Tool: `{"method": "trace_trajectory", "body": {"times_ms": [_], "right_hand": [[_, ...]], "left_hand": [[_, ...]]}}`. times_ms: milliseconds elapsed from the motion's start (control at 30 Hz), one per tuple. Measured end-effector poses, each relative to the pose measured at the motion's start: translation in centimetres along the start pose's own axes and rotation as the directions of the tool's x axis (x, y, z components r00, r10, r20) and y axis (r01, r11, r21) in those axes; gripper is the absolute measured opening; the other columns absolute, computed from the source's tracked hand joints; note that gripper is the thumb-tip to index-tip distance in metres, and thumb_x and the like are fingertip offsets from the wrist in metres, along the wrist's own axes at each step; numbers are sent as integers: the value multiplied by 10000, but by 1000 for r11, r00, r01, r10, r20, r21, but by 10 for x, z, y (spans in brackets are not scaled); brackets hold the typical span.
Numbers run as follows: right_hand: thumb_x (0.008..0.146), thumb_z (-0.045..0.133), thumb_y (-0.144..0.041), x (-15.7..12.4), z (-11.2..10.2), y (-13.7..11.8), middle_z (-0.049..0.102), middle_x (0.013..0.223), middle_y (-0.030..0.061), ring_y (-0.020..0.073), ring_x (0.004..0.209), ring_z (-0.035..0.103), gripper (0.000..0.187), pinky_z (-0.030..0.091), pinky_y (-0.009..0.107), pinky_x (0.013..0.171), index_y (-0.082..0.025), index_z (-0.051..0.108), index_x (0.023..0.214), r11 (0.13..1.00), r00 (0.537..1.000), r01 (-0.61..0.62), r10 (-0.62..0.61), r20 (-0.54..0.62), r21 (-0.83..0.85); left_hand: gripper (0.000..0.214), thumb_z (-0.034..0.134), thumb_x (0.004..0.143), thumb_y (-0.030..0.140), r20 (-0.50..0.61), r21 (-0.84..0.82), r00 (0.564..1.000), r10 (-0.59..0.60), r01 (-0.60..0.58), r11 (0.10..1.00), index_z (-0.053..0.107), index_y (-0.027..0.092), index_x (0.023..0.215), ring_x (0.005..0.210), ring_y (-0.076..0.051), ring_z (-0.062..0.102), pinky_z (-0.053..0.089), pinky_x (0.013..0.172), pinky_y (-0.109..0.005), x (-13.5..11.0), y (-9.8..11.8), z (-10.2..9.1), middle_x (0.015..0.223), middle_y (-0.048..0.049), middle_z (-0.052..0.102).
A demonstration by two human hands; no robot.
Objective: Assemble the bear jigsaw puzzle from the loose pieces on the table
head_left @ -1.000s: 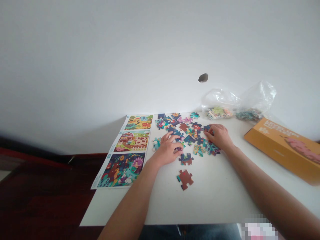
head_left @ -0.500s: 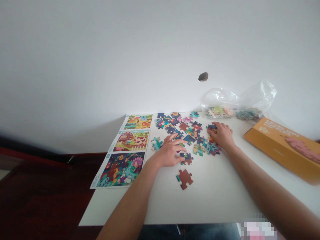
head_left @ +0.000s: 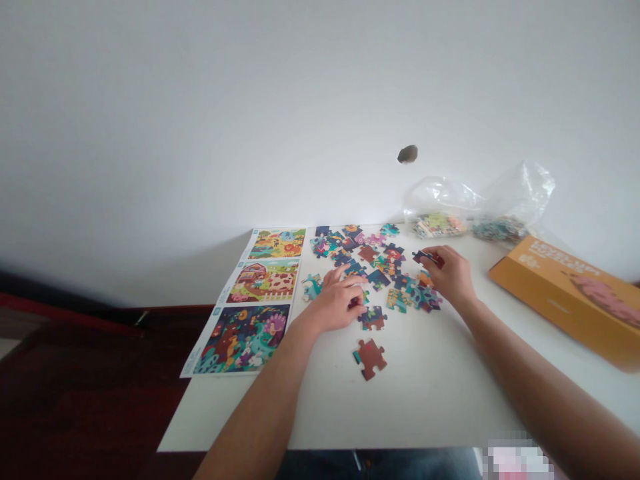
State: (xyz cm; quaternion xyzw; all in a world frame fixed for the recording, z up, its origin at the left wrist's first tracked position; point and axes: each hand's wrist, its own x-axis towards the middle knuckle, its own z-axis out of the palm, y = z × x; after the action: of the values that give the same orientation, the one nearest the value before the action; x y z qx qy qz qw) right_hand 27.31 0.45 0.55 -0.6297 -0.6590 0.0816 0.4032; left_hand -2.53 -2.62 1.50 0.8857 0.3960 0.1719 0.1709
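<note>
My right hand pinches a dark jigsaw piece, tilted and lifted just above the loose pieces. Under its fingers lies an orange piece, beside a teal and purple group. Resting over the left side of the pile is my left hand, its upper fingers stretched out and its thumb side bent, holding nothing that I can see. By its thumb sits a dark blue and brown piece. Closer to me a brown jigsaw piece lies alone. A turquoise piece is left of that hand.
On the left lies a picture sheet with three puzzle scenes. Two clear bags of pieces, one left and one right, stand against the wall. A yellow box occupies the white table's right side.
My right hand has raised the dark jigsaw piece off the table, uncovering the orange one. My left hand's lower fingers have drawn in; it stays in about the same place.
</note>
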Motion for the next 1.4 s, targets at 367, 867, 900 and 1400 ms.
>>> {"method": "trace_trajectory", "body": {"times_ms": [367,867,900,1400], "right_hand": [[897,588,-334,-56,4,-68,651,704,-10,132,592,574,163,442,251,547,-230,658,1001,936,745,80,-285,603,342],[836,689,-319,-45,-5,-53,564,1041,102,235,947,565,299,488,376,834,-218,671,1117,841,593,466,-527,608,274],[844,682,-323,-45,-3,-53,562,1040,104,237,954,563,288,487,381,842,-216,672,1111,843,601,467,-523,604,265],[805,710,-461,-53,-6,-76,567,1108,112,255,982,552,395,473,397,864,-183,647,1078,837,578,514,-501,644,190]], "left_hand": [[349,503,831,29,-29,54,999,36,-34,998,700,264,997,1429,-292,274,271,1168,-560,-2,-5,0,1343,11,593],[238,678,795,186,30,44,998,64,-65,997,731,284,1005,1436,-360,232,242,1168,-593,-3,1,-3,1383,-15,550],[242,669,804,185,25,47,998,57,-59,997,730,287,1014,1433,-359,235,243,1166,-597,-2,0,-3,1378,-17,550],[294,649,795,153,12,28,998,63,-63,998,730,293,1040,1432,-356,236,237,1177,-595,-2,1,-1,1387,-18,528]]}}
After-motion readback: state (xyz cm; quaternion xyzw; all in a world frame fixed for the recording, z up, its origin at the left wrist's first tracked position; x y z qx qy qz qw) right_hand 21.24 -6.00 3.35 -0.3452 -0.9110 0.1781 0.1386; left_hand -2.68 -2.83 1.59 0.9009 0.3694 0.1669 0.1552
